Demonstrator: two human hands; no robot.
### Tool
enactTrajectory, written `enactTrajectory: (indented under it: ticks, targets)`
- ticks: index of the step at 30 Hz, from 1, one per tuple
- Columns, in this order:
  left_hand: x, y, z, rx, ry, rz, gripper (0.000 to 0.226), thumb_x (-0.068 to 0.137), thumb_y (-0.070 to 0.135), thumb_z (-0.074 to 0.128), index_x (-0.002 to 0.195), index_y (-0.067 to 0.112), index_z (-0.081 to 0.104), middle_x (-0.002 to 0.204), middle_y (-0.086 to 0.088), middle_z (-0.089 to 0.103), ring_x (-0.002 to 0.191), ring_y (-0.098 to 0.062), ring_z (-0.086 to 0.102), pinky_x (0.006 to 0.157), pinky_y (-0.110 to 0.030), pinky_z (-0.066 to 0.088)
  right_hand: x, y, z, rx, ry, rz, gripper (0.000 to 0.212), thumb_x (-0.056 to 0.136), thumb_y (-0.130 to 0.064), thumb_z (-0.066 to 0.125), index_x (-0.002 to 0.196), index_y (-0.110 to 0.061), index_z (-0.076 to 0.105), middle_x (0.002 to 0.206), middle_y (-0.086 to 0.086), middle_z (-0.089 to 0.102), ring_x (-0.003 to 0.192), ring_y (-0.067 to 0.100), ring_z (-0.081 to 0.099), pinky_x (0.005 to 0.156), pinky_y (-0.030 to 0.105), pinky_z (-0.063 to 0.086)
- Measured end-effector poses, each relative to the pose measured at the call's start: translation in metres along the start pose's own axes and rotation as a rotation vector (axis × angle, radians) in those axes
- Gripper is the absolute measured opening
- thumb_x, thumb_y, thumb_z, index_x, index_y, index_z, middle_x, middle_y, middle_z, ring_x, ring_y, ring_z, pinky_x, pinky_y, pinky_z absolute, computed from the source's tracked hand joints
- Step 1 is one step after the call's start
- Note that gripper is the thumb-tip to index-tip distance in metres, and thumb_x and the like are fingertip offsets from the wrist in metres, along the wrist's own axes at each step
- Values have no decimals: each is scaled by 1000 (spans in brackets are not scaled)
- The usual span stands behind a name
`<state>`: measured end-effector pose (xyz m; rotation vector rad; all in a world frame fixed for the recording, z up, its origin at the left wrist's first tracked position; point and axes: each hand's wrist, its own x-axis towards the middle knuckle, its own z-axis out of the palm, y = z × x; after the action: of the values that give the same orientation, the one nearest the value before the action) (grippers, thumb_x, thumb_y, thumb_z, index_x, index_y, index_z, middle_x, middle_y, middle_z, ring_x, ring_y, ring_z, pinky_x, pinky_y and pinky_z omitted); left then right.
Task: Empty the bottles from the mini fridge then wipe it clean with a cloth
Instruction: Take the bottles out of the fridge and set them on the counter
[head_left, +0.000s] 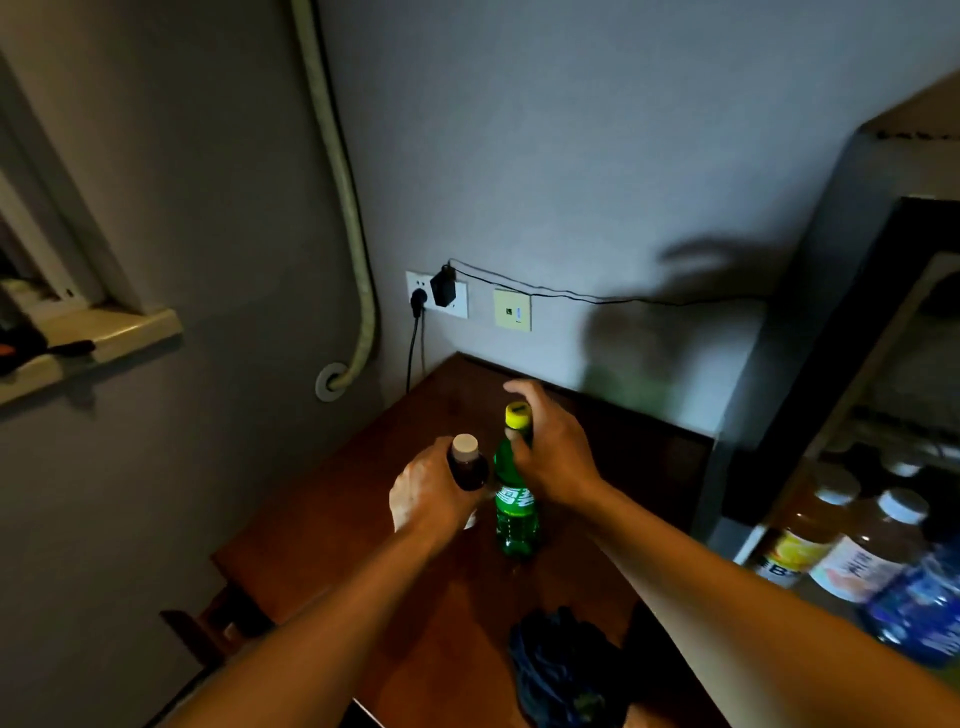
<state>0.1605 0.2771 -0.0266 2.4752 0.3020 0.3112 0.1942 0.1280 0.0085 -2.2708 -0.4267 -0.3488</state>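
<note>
Centre frame: left hand (428, 493) grips dark bottle (467, 465), right hand (550, 457) wraps green bottle (514, 512), standing both on counter (363, 519), apparently clearing the fridge.

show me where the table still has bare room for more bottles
Bare wood lies behind the green bottle toward the wall, and on the table's left side. The near right is crowded by the dark cloth.

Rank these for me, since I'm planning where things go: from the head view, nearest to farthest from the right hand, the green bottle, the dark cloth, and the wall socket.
Measured from the right hand:
1. Green bottle, under its grip, mid-table.
2. Dark cloth, at the table's near edge.
3. Wall socket, up on the wall behind the table.
</note>
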Motion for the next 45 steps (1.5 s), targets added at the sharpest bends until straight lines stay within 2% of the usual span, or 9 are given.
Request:
enactTrajectory:
  ticks: [6, 10, 16, 20, 27, 34, 40, 43, 45]
  targets:
    - [5, -29, 24, -4, 95, -4, 53, 65, 52, 77, 109, 32, 54, 101, 6, 67, 94, -22, 64, 74, -36, 54, 7, 14, 9, -119, 12, -104, 36, 83, -25, 62, 117, -27, 51, 106, -1, 61, 96, 20, 58, 79, 30, 46]
    - [10, -38, 30, -17, 87, -12, 54, 65, 53, 75, 108, 30, 54, 104, 3, 66, 99, -24, 64, 77, -39, 54, 0, 17, 12, -159, -7, -169, 36, 86, -26, 61, 119, -21, 48, 102, 2, 61, 93, 23, 57, 72, 28, 38]
    - [-7, -51, 37, -46, 105, 64, 92, 69, 52, 76, 140, 17, 30, 137, -9, 43, 125, -30, 46, 100, -43, 44, -30, 18, 10, -204, 24, -96, 68, 84, -35, 67, 138, -23, 28, 125, 11, 47, 99, 29, 59, 85, 41, 50]
    - [-49, -48, 40, -15, 314, 248, 75, 77, 60, 57, 131, 10, 40, 121, -8, 49, 114, -26, 48, 100, -37, 41, -76, 20, -9, -349, -69, -207, 73, 86, -36, 66, 146, -27, 25, 137, 5, 37, 114, 28, 54, 88, 34, 47]
    - [-107, -5, 39, 77, 177, 473, 78, 85, 51, 58, 147, 19, 24, 145, -1, 35, 136, -18, 34, 115, -34, 26, -149, 27, -57, -608, -116, -268, 76, 84, -45, 61, 150, -29, 26, 157, 1, 20, 142, 26, 26, 114, 39, 28]
    - [-157, 49, 51, 113, 166, 562, 76, 84, 49, 59, 146, 18, 28, 142, -5, 39, 129, -26, 43, 107, -37, 37, -209, 48, -116, -820, -83, -186, 74, 85, -45, 64, 148, -30, 29, 160, 1, 10, 145, 31, 13, 114, 51, 22]
    - [-193, 98, 77, 139, 118, 724, 73, 87, 47, 57, 148, 20, 28, 146, 0, 38, 132, -22, 38, 108, -36, 37, -250, 76, -161, -913, -10, -97, 72, 81, -47, 63, 144, -32, 33, 158, 3, 14, 139, 35, 24, 111, 54, 26]
    - [-208, 126, 96, 146, 93, 817, 72, 87, 46, 56, 148, 20, 27, 146, 0, 36, 133, -21, 36, 109, -32, 34, -267, 94, -183, -941, 6, -22, 74, 81, -47, 63, 146, -33, 29, 162, 2, 6, 146, 33, 13, 117, 56, 13]
    - [-217, 145, 110, 160, 80, 876, 69, 87, 47, 55, 146, 22, 29, 141, 2, 38, 129, -22, 40, 104, -31, 37, -276, 106, -199, -933, -1, 45, 76, 84, -46, 61, 149, -33, 24, 163, -1, -3, 149, 31, 3, 117, 54, 14]
